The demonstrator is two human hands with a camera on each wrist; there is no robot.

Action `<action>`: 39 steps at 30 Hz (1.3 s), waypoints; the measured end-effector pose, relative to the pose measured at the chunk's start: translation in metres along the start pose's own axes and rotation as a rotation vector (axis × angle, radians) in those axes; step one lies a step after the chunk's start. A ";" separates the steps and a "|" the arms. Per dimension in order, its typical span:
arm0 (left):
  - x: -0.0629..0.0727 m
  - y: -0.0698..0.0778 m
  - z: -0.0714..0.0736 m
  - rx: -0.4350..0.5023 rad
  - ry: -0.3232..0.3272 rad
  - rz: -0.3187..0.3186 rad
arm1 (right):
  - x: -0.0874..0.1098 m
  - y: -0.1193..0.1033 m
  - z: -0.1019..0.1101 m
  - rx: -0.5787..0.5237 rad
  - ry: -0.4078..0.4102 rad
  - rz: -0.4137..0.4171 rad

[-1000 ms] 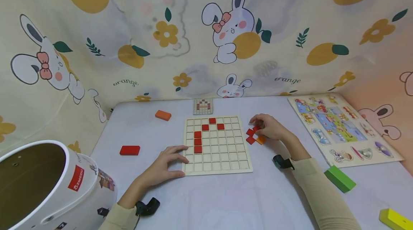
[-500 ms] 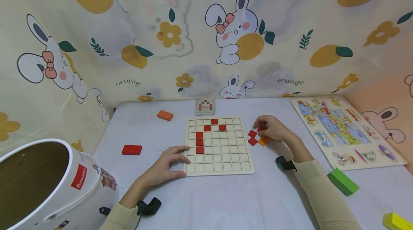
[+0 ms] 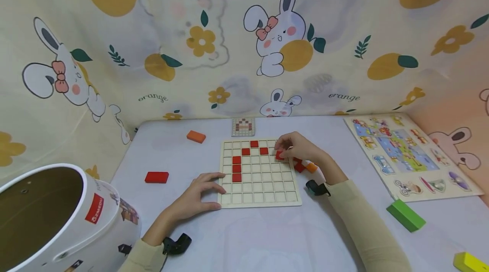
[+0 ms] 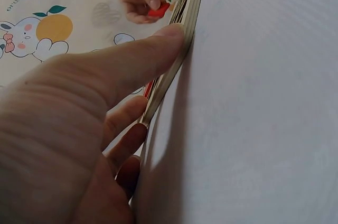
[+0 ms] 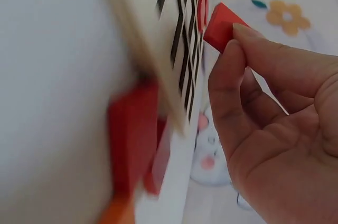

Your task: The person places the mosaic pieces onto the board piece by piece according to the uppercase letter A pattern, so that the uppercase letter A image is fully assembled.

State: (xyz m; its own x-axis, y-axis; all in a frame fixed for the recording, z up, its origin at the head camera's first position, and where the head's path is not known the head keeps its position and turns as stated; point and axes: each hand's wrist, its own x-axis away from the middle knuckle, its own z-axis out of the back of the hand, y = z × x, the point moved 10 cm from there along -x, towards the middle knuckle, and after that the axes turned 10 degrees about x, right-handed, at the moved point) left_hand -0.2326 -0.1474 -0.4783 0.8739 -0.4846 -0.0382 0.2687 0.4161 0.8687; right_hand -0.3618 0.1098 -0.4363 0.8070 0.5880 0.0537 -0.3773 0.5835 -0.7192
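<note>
A pale grid board point(image 3: 263, 191) lies on the table with several red square tiles point(image 3: 237, 168) set in its cells. My left hand point(image 3: 196, 195) rests at the board's left edge, fingers extended and touching it; the left wrist view shows the thumb point(image 4: 153, 49) against the rim. Over the board's upper right part, my right hand point(image 3: 302, 149) pinches a red square tile point(image 5: 224, 26) between thumb and forefinger. Below that hand, loose red tiles point(image 3: 299, 167) and an orange tile point(image 3: 311, 167) lie beside the board, partly hidden in the head view.
Behind the board lies a small pattern card point(image 3: 243, 127). Orange point(image 3: 196, 136) and red blocks point(image 3: 156, 177) lie left, near a white bucket point(image 3: 126, 229). A picture puzzle board point(image 3: 412, 157), a green block point(image 3: 406, 215) and a yellow block point(image 3: 470, 262) are at right.
My right hand has picked up a red tile from the loose group and carried it left over the board. The left hand has stayed at the board's edge.
</note>
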 end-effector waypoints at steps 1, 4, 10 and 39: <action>0.000 0.000 0.000 0.002 0.001 -0.001 | -0.005 0.002 -0.005 -0.007 -0.011 0.006; 0.000 -0.001 0.000 0.003 -0.001 -0.001 | -0.014 -0.002 -0.014 -0.017 -0.032 0.006; 0.000 -0.001 0.000 0.000 -0.005 0.005 | -0.019 -0.001 -0.021 0.010 -0.033 -0.030; -0.001 -0.001 0.000 -0.009 0.010 0.006 | 0.033 0.042 0.020 0.115 0.036 -0.097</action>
State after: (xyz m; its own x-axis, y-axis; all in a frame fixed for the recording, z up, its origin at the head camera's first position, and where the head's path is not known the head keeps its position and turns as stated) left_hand -0.2334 -0.1475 -0.4794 0.8796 -0.4742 -0.0386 0.2673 0.4253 0.8647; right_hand -0.3599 0.1653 -0.4509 0.8572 0.5065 0.0931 -0.3444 0.6982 -0.6277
